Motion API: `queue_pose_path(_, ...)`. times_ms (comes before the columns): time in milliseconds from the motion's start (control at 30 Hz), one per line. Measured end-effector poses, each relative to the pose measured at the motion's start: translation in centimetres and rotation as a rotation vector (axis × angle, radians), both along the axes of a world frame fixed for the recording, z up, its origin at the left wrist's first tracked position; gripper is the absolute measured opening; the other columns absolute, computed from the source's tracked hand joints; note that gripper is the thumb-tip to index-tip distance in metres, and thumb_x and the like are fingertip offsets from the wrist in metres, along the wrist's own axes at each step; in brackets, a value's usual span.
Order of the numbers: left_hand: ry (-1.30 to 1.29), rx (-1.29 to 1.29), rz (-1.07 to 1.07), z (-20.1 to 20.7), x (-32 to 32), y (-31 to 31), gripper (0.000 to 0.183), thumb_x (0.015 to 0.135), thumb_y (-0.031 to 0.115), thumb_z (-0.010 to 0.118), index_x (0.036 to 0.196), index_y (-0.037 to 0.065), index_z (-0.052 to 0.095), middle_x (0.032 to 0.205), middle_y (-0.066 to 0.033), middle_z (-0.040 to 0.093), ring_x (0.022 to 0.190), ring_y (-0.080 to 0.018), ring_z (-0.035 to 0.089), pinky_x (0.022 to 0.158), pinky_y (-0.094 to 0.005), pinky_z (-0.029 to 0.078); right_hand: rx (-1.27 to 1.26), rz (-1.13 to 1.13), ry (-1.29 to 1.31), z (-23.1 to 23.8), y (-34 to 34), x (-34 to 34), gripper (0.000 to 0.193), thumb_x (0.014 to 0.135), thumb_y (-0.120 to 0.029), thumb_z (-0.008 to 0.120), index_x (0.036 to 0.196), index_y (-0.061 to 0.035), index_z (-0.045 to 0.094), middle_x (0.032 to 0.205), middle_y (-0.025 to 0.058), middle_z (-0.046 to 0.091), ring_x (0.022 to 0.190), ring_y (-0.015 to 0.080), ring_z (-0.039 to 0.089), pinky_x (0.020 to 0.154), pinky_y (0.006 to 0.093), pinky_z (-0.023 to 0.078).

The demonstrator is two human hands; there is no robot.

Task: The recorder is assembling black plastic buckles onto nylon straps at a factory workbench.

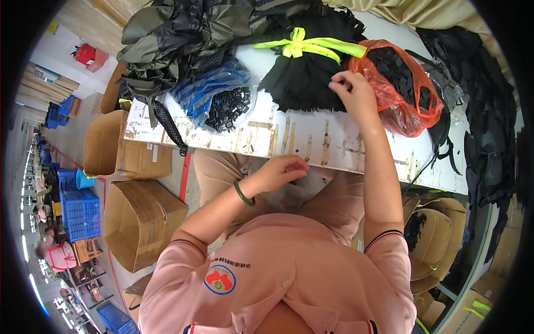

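Observation:
My right hand (pixel 357 99) is over the table at the right side of a bundle of black fabric pieces (pixel 303 83). Its thumb and forefinger are bent together; whether anything small is between them I cannot make out. A neon yellow strip (pixel 298 44) tied in a bow lies across the bundle. Just right of that hand stands a red plastic bag (pixel 396 119) with black fabric pieces (pixel 392 64) inside. My left hand (pixel 281 171) hovers at the table's front edge, fingers loosely bent and apart, holding nothing. A green bangle (pixel 243 193) circles that wrist.
An open clear-and-blue bag (pixel 208 89) of small black plastic parts (pixel 228 108) lies left on the white worn table (pixel 261 136). Dark garments (pixel 161 33) are heaped behind it. Black fabric (pixel 486 122) hangs at the right. Cardboard boxes (pixel 139 222) stand on the floor.

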State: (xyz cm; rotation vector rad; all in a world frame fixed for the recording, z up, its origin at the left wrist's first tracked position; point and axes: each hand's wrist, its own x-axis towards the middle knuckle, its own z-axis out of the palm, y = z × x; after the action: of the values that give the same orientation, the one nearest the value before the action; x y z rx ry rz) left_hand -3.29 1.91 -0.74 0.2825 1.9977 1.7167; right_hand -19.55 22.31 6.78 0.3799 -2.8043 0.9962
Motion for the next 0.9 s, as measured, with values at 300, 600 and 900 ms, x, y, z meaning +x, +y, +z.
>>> queue_pose_path(300, -0.012, 0.066, -0.003, -0.8, 0.1, 0.4, 0.016, 0.090, 0.014, 0.059, 0.102, 0.004, 0.062, 0.088, -0.0024, 0.062, 0.083, -0.0096, 0.057, 0.074, -0.0243, 0.047, 0.182, 0.042, 0.254, 2.0, 0.6, -1.3, 0.014, 0.084, -0.017, 0.060, 0.091, -0.0043, 0.062, 0.088, 0.0154, 0.057, 0.080, 0.0342, 0.059, 0.069, 0.0418, 0.048)
queue_pose_path(600, -0.348, 0.606, 0.288, 2.4, -0.8, 0.6, 0.029, 0.097, 0.021, 0.048, 0.113, -0.002, 0.055, 0.100, -0.0109, 0.063, 0.091, -0.0192, 0.064, 0.080, -0.0309, 0.052, -0.152, 0.274, -0.043, -2.6, -4.2, 12.4, 0.012, 0.080, -0.008, 0.056, 0.091, -0.0039, 0.059, 0.086, 0.0132, 0.061, 0.077, 0.0305, 0.061, 0.066, 0.0389, 0.049)
queue_pose_path(900, -0.608, 0.644, 0.179, 3.0, 0.5, -0.5, 0.031, 0.098, 0.023, 0.045, 0.114, -0.002, 0.056, 0.104, -0.0129, 0.064, 0.088, -0.0199, 0.064, 0.079, -0.0315, 0.052, -0.796, 0.088, -0.745, -3.4, -1.6, 11.9, 0.019, 0.090, -0.017, 0.058, 0.103, -0.0042, 0.064, 0.077, 0.0003, 0.056, 0.055, 0.0050, 0.045, 0.046, 0.0213, 0.035)
